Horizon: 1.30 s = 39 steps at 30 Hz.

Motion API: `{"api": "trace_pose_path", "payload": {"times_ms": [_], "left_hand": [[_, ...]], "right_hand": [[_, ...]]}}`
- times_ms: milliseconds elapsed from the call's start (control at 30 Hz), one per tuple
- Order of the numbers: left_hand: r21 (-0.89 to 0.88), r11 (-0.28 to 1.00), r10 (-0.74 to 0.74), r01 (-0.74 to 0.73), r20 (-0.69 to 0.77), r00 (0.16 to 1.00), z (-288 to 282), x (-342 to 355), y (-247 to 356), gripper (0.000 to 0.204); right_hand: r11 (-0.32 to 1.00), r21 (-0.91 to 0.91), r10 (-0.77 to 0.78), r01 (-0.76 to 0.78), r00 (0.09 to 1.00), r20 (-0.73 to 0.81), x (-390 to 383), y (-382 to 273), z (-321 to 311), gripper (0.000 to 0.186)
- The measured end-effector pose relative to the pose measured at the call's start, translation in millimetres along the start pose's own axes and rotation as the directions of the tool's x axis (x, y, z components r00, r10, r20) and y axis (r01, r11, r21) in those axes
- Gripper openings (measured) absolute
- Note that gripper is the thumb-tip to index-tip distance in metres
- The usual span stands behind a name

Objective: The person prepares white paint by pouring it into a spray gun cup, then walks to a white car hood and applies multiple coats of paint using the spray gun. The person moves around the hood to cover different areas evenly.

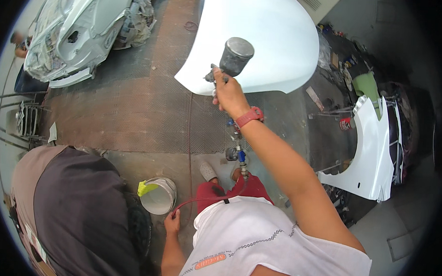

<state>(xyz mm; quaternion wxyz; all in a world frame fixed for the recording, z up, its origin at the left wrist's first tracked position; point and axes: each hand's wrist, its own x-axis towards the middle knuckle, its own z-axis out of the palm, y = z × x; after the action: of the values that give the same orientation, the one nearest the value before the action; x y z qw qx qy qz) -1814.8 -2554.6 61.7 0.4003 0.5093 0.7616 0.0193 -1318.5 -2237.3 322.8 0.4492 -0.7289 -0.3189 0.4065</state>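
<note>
My right hand (230, 95) is wrapped round the grip of a paint spray gun (237, 57) with a dark, round cup on top. The gun is over the near edge of a white car hood (268, 27). Beneath my right wrist hang air fittings with a blue regulator (241, 157) and a round gauge (231, 154). A red air hose (199, 199) runs from these fittings across my front to my left hand (173, 222). Low beside a bucket, my left hand is closed on that hose.
A white bucket (166, 187) with a yellow-green cloth (146, 187) stands left of my feet. A dark-covered bulky shape (77, 206) fills the lower left. A masked white car (83, 31) and another person (20, 46) are far left. A white fender (369, 143) hangs on a stand at right.
</note>
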Motion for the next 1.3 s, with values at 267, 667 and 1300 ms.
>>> {"api": "trace_pose_path", "payload": {"times_ms": [267, 667, 1300], "left_hand": [[-0.076, 0.988, -0.137, 0.137, 0.008, 0.991, -7.3, -4.6, -32.3, 0.061], [0.095, 0.970, 0.172, -0.225, 0.391, 0.904, 27.8, 28.6, 143.2, 0.072], [0.062, 0.959, 0.221, -0.277, 0.450, 0.865, 112.4, -17.5, 319.9, 0.058]], "right_hand": [[0.993, 0.114, -0.027, 0.014, 0.993, 0.119, 18.6, -21.1, 66.2, 0.071], [0.986, -0.137, 0.059, -0.097, 0.965, -0.256, 24.3, 43.1, -162.1, 0.071], [0.968, -0.056, 0.149, -0.243, 0.745, -0.650, 109.7, 187.6, -477.7, 0.077]]}}
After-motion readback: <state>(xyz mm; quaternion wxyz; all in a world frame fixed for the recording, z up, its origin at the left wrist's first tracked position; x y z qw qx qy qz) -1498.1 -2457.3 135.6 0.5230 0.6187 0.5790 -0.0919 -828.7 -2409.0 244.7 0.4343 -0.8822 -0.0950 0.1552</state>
